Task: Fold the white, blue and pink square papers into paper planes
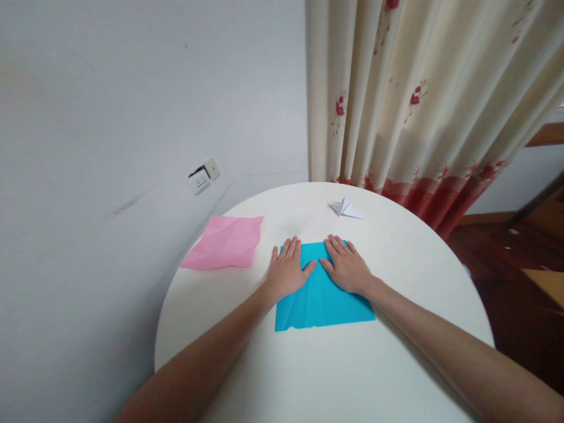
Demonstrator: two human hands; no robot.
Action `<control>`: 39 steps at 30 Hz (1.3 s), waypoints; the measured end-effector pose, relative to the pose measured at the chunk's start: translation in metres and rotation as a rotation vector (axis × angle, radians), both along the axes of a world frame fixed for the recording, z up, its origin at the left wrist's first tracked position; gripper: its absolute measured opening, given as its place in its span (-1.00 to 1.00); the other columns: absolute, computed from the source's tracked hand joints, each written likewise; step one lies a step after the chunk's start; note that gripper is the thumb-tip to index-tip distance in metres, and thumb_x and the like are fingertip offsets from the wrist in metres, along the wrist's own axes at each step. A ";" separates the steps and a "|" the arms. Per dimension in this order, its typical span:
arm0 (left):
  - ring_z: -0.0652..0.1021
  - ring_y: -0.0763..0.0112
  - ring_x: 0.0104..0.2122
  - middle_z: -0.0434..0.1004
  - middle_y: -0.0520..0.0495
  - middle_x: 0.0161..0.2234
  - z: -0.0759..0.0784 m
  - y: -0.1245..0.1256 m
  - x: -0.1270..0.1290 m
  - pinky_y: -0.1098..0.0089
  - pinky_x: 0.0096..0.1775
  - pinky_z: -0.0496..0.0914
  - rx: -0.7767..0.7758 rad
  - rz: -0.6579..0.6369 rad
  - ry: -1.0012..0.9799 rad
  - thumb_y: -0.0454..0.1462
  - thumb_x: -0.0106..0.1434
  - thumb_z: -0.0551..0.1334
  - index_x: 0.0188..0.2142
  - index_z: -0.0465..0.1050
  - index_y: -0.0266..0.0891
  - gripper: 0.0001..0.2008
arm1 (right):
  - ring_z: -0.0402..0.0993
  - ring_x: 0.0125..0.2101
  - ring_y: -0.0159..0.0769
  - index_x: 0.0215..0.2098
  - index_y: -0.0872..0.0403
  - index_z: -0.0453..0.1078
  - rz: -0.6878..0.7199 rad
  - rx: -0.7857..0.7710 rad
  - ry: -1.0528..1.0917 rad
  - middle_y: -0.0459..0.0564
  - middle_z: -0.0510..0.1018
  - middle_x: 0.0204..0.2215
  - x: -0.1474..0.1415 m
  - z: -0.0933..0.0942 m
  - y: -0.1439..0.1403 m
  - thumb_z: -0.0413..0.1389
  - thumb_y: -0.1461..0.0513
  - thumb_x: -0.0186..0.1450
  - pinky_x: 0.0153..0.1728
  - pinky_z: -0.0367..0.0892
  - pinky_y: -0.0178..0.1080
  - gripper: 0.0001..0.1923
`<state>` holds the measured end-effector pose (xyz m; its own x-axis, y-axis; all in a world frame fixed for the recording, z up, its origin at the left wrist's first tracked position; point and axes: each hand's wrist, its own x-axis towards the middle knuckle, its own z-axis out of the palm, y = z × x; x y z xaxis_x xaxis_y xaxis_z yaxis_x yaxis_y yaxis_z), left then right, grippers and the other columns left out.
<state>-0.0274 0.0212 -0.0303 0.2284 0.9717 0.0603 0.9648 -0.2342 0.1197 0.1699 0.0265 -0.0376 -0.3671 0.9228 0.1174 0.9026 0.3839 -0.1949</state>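
A round white tabletop (396,352) stands against a grey wall and a flowered curtain (423,94). Nearest on it lies a blue paper sheet (324,299), creased, its far edge under both hands. The left hand (288,270) and right hand (346,265) lie flat on it, fingers (291,247) extended close together, thumbs nearly touching at the middle. A crisp fold here probably wants even pressure swept outward from the centre. Left of the sheet lies crumpled pink paper (224,242); beyond it, a white folded paper figure (346,208).
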 end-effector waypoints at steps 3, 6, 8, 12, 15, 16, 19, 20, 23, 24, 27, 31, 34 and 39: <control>-0.08 0.10 0.39 -0.19 -0.17 0.41 0.001 -0.001 0.001 -0.08 0.31 -0.12 0.008 0.011 0.026 0.07 0.41 -0.21 0.39 -0.12 -0.32 -0.28 | -0.22 0.39 -0.09 0.42 0.19 -0.10 -0.032 -0.024 -0.016 0.14 -0.09 0.41 0.000 0.002 -0.002 -0.28 -0.07 0.45 0.33 -0.24 0.06 -0.28; -0.06 0.08 0.38 -0.17 -0.21 0.40 0.003 -0.002 0.001 -0.08 0.31 -0.08 0.010 0.034 0.029 0.04 0.42 -0.20 0.39 -0.11 -0.36 -0.29 | -0.22 0.39 -0.09 0.42 0.18 -0.09 -0.044 -0.028 -0.018 0.13 -0.09 0.41 -0.002 0.003 -0.003 -0.27 -0.06 0.45 0.33 -0.24 0.06 -0.28; -0.04 0.03 0.38 -0.14 -0.24 0.40 0.004 -0.003 0.002 -0.12 0.30 -0.08 0.035 0.042 0.028 0.04 0.42 -0.17 0.39 -0.10 -0.37 -0.30 | -0.22 0.39 -0.09 0.42 0.17 -0.09 -0.048 -0.024 -0.018 0.13 -0.08 0.41 -0.002 0.004 -0.004 -0.26 -0.06 0.45 0.33 -0.24 0.06 -0.28; -0.07 0.08 0.39 -0.10 -0.24 0.39 0.006 -0.005 0.004 -0.12 0.32 -0.19 0.200 -0.114 0.072 -0.10 0.45 -0.14 0.36 0.01 -0.36 -0.41 | -0.22 0.39 -0.07 0.42 0.17 -0.08 -0.065 -0.014 -0.027 0.15 -0.08 0.41 -0.004 0.004 -0.005 -0.25 -0.06 0.45 0.32 -0.23 0.08 -0.29; -0.01 0.18 0.38 -0.03 -0.26 0.38 0.007 -0.008 0.009 0.05 0.35 -0.10 0.198 -0.296 0.073 -0.23 0.46 -0.17 0.31 0.11 -0.42 -0.48 | -0.21 0.39 -0.04 0.41 0.18 -0.07 -0.080 -0.009 -0.031 0.17 -0.08 0.40 -0.004 0.003 -0.006 -0.25 -0.05 0.45 0.32 -0.23 0.09 -0.29; 0.02 0.18 0.37 0.00 -0.28 0.37 0.006 -0.009 0.011 0.08 0.34 -0.05 0.176 -0.319 0.058 -0.23 0.46 -0.18 0.30 0.12 -0.45 -0.48 | -0.20 0.39 -0.04 0.41 0.19 -0.07 -0.084 -0.007 -0.032 0.18 -0.07 0.40 -0.004 0.002 -0.006 -0.24 -0.05 0.45 0.32 -0.22 0.10 -0.29; 0.06 0.16 0.36 0.02 -0.29 0.37 0.003 -0.011 0.016 0.10 0.33 0.02 0.125 -0.311 -0.005 -0.13 0.47 -0.17 0.32 0.09 -0.45 -0.43 | -0.18 0.38 -0.02 0.41 0.20 -0.05 -0.080 0.009 -0.036 0.19 -0.06 0.40 -0.004 0.001 -0.007 -0.23 -0.03 0.45 0.31 -0.18 0.11 -0.30; 0.04 0.14 0.37 0.00 -0.27 0.37 0.002 -0.012 0.016 0.08 0.33 0.02 0.108 -0.306 -0.020 -0.09 0.46 -0.15 0.33 0.06 -0.42 -0.41 | -0.16 0.38 -0.01 0.40 0.20 -0.04 -0.080 0.019 -0.039 0.20 -0.05 0.39 -0.004 0.001 -0.007 -0.23 -0.03 0.45 0.31 -0.16 0.12 -0.31; -0.02 0.13 0.38 -0.07 -0.19 0.39 0.001 -0.012 0.015 0.02 0.33 0.00 0.046 -0.304 -0.026 -0.04 0.44 -0.11 0.37 -0.02 -0.34 -0.38 | -0.16 0.38 0.04 0.36 0.31 0.04 -0.122 0.130 -0.059 0.29 0.00 0.37 -0.006 0.004 -0.010 -0.18 0.05 0.45 0.31 -0.19 0.15 -0.34; -0.03 0.13 0.38 -0.09 -0.17 0.40 0.001 -0.012 0.015 0.01 0.33 -0.02 0.036 -0.301 -0.019 -0.06 0.44 -0.11 0.37 -0.03 -0.34 -0.38 | -0.19 0.38 0.05 0.34 0.36 0.07 -0.123 0.190 -0.070 0.33 0.00 0.36 -0.008 0.006 -0.012 -0.16 0.11 0.44 0.32 -0.23 0.14 -0.37; -0.06 0.17 0.39 -0.11 -0.16 0.40 0.002 -0.012 0.013 0.03 0.34 -0.06 0.029 -0.307 0.001 -0.16 0.43 -0.12 0.37 -0.04 -0.37 -0.41 | -0.23 0.39 0.00 0.31 0.42 0.12 0.004 0.299 -0.087 0.33 0.00 0.37 -0.016 0.011 -0.016 -0.16 0.28 0.41 0.34 -0.24 0.06 -0.44; -0.07 0.22 0.39 -0.10 -0.15 0.40 0.000 -0.010 0.012 0.07 0.35 -0.09 0.041 -0.325 0.005 -0.24 0.40 -0.12 0.37 -0.05 -0.39 -0.41 | -0.10 0.37 -0.01 0.34 0.40 0.06 0.127 0.222 -0.057 0.31 0.05 0.35 -0.026 0.007 -0.018 -0.14 0.31 0.38 0.33 -0.09 0.00 -0.42; -0.07 0.24 0.39 -0.09 -0.13 0.40 -0.002 -0.009 0.011 0.07 0.35 -0.08 0.050 -0.311 -0.002 -0.24 0.40 -0.13 0.38 -0.05 -0.37 -0.42 | -0.09 0.36 -0.01 0.35 0.39 0.04 0.120 0.165 -0.031 0.30 0.05 0.35 -0.026 0.002 -0.016 -0.18 0.29 0.40 0.33 -0.08 0.03 -0.42; -0.04 0.24 0.38 -0.09 -0.13 0.40 -0.004 -0.009 0.011 0.08 0.34 -0.06 0.056 -0.285 -0.010 -0.20 0.42 -0.15 0.38 -0.07 -0.34 -0.42 | -0.08 0.37 -0.07 0.37 0.32 0.02 0.095 0.082 0.005 0.22 0.05 0.36 -0.022 -0.001 -0.011 -0.23 0.18 0.45 0.33 -0.09 0.01 -0.40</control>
<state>-0.0164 0.0121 -0.0341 0.4909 0.8634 0.1160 0.8579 -0.5023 0.1081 0.1482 0.0155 -0.0389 -0.4517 0.8710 0.1932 0.8605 0.4825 -0.1635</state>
